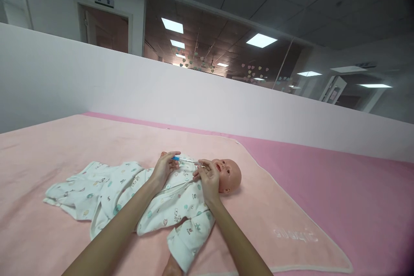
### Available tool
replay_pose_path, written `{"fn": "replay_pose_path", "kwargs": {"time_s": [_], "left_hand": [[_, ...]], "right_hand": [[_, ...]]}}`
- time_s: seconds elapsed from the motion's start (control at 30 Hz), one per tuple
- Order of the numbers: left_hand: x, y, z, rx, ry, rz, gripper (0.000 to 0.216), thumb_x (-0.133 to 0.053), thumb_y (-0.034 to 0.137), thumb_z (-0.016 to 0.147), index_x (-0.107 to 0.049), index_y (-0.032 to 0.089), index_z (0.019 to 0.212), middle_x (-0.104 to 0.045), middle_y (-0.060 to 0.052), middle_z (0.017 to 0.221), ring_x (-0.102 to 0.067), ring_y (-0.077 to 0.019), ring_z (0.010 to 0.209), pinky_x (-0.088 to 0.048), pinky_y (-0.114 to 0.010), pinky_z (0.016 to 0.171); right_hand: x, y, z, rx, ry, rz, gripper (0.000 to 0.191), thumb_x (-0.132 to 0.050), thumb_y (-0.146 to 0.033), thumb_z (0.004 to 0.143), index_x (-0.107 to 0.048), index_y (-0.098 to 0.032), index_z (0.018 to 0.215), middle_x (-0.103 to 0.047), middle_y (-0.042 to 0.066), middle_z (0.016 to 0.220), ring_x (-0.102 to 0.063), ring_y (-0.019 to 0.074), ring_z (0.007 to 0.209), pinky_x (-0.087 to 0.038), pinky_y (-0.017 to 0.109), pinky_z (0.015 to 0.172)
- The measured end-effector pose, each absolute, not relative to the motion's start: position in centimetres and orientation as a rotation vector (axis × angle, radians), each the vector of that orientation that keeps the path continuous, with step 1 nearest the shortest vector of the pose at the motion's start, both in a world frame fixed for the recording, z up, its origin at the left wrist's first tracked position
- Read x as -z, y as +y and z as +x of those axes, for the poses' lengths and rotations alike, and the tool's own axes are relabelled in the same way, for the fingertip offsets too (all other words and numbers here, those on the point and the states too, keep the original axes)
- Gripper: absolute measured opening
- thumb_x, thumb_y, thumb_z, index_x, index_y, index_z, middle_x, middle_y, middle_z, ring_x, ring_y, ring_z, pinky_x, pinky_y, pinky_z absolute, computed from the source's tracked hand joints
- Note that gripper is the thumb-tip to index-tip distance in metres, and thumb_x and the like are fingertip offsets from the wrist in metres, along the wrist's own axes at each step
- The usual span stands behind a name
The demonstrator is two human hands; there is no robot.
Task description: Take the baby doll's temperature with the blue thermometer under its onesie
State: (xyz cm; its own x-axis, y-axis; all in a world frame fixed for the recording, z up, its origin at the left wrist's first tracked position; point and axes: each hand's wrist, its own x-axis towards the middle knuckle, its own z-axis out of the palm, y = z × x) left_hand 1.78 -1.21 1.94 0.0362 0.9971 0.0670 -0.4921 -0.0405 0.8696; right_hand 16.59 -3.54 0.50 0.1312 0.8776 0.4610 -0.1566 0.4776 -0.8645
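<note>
A baby doll (230, 174) lies on its back in a white printed romper (155, 202), head to the right. Over its chest, a thin clear thermometer (189, 161) with a blue end is held level between both hands. My left hand (165, 169) is closed at the blue end, with fingertips around it. At the other end, close to the doll's chin, my right hand (208, 177) pinches the clear tip. The doll's far hand shows just behind my left fingers. One sleeve of the romper points toward me.
Under the doll spreads a peach blanket (274, 215) with a pale edge and white lettering. A pink mat (323, 177) lies beneath it. A low white wall (194, 90) runs behind, with glass and a doorway beyond.
</note>
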Motion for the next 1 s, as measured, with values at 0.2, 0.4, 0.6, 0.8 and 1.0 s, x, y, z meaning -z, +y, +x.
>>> {"fn": "replay_pose_path", "kwargs": {"time_s": [0.2,0.4,0.6,0.8,1.0], "left_hand": [[-1.87,-1.05,1.69,-1.389,0.757,0.887,0.027,-0.052,0.031,0.069,-0.057,0.012,0.088,-0.049,0.000,0.063,-0.050,-0.0090,0.056,-0.045,-0.022,0.061],[-2.08,-1.37,1.68,-1.403,0.753,0.902,0.028,-0.055,0.031,0.067,-0.056,0.012,0.087,-0.050,0.000,0.068,-0.050,-0.0080,0.052,-0.044,-0.023,0.059],[-2.22,-1.65,1.73,-1.395,0.742,0.910,0.033,-0.060,0.034,0.063,-0.054,0.013,0.088,-0.054,0.000,0.070,-0.050,-0.0076,0.052,-0.043,-0.023,0.058],[-2.20,-1.66,1.73,-1.416,0.741,0.928,0.037,-0.065,0.034,0.061,-0.055,0.012,0.088,-0.056,-0.002,0.078,-0.050,-0.0073,0.053,-0.042,-0.022,0.056],[-2.45,-2.00,1.79,-1.410,0.754,0.930,0.036,-0.066,0.036,0.060,-0.056,0.012,0.085,-0.056,-0.002,0.076,-0.048,-0.0065,0.048,-0.041,-0.021,0.050]], "right_hand": [[-0.49,-3.59,16.68,-0.876,-1.197,-0.775,0.019,-0.058,-0.033,0.074,-0.054,-0.018,0.087,-0.057,-0.002,0.057,-0.055,0.0110,0.047,-0.046,0.023,0.047],[-0.68,-3.79,16.70,-0.884,-1.199,-0.754,0.017,-0.057,-0.033,0.075,-0.054,-0.018,0.084,-0.060,0.000,0.067,-0.056,0.0112,0.050,-0.047,0.024,0.047],[-1.00,-3.81,16.66,-0.893,-1.186,-0.724,0.016,-0.057,-0.032,0.075,-0.055,-0.018,0.083,-0.061,0.003,0.084,-0.057,0.0102,0.053,-0.050,0.023,0.047],[-0.80,-3.66,16.86,-0.898,-1.155,-0.722,0.016,-0.057,-0.030,0.075,-0.054,-0.017,0.085,-0.060,0.005,0.091,-0.058,0.0100,0.054,-0.051,0.023,0.048],[-0.68,-3.49,16.93,-0.888,-1.156,-0.719,0.016,-0.056,-0.029,0.076,-0.054,-0.017,0.086,-0.061,0.004,0.090,-0.059,0.0102,0.053,-0.051,0.024,0.048]]}}
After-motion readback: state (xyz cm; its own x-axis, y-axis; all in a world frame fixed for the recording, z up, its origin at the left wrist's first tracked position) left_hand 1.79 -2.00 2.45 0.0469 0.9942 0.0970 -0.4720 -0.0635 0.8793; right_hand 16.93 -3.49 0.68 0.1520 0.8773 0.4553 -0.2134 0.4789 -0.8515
